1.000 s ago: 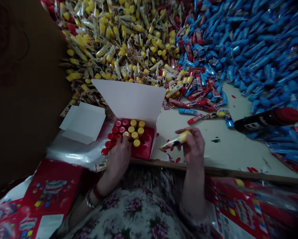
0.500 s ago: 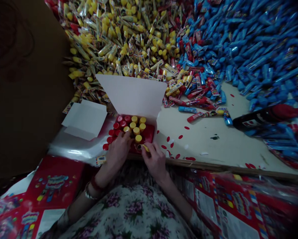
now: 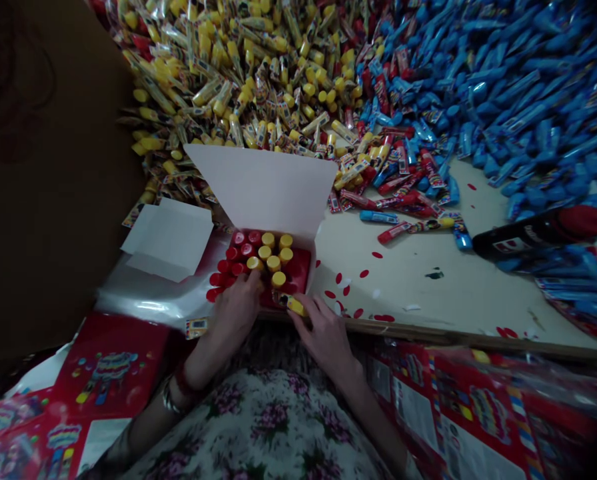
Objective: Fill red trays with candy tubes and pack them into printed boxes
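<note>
An open box with its white lid flap raised stands in front of me. Inside it, red-capped tubes fill the left part and several yellow-capped tubes stand upright beside them. My left hand reaches in at the front, its fingers closed near the yellow caps; their tips are partly hidden, so what they grip cannot be made out. At the box's front right, my right hand pinches a yellow-capped tube in a printed wrapper, tilted with its cap toward me.
Piles of yellow tubes and blue tubes cover the back, red ones mixed between. A black bottle with a red top lies at right. White card is left of the box; red printed packaging is below.
My right hand has shifted slightly right and toward me, and more of the yellow-capped tube in it shows. My left hand has lowered slightly, uncovering more of the nearest yellow cap.
</note>
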The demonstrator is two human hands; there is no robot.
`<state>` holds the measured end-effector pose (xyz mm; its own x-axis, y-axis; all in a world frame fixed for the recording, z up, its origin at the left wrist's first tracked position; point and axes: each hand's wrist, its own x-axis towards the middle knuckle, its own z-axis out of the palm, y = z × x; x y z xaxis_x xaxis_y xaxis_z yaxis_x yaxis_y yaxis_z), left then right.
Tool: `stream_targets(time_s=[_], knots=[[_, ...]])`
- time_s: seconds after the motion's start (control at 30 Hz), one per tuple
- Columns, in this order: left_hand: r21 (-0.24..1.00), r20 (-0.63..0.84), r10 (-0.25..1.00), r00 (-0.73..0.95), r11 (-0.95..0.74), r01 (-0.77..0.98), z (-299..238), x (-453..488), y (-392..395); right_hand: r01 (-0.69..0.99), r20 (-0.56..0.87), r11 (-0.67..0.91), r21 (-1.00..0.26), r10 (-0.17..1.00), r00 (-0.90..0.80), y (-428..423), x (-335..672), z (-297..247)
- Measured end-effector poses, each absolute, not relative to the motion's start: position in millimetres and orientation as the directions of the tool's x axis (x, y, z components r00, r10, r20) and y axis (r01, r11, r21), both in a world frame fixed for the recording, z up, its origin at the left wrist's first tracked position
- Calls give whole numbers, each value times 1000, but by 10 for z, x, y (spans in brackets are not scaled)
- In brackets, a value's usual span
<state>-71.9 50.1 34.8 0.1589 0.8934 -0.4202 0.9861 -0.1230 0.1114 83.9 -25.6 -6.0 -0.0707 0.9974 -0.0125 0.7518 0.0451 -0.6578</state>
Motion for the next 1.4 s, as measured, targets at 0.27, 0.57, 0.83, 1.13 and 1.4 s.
stream_targets(time_s=[0.27, 0.57, 0.83, 1.13, 1.4], knots=[[391, -227, 953, 201, -99, 915, 261, -780, 540, 730, 34, 86, -678, 996, -85, -228, 856, 0], [921, -294, 946, -137, 319, 222, 947, -1136, 323, 818, -39, 274, -506, 940, -339, 61, 567, 80], [946, -324, 946, -20, 324, -18, 607, -1537, 294, 897, -254, 385, -218, 865, -433, 306, 389, 414], [974, -190, 980, 61, 180, 139, 503, -1732, 237, 832, -175, 457, -314, 834, -524, 200, 496, 516], [973, -195, 980, 39, 188, 133, 542, -1751, 244, 719, -127, 650, -246, 714, -689, 282, 461, 569]])
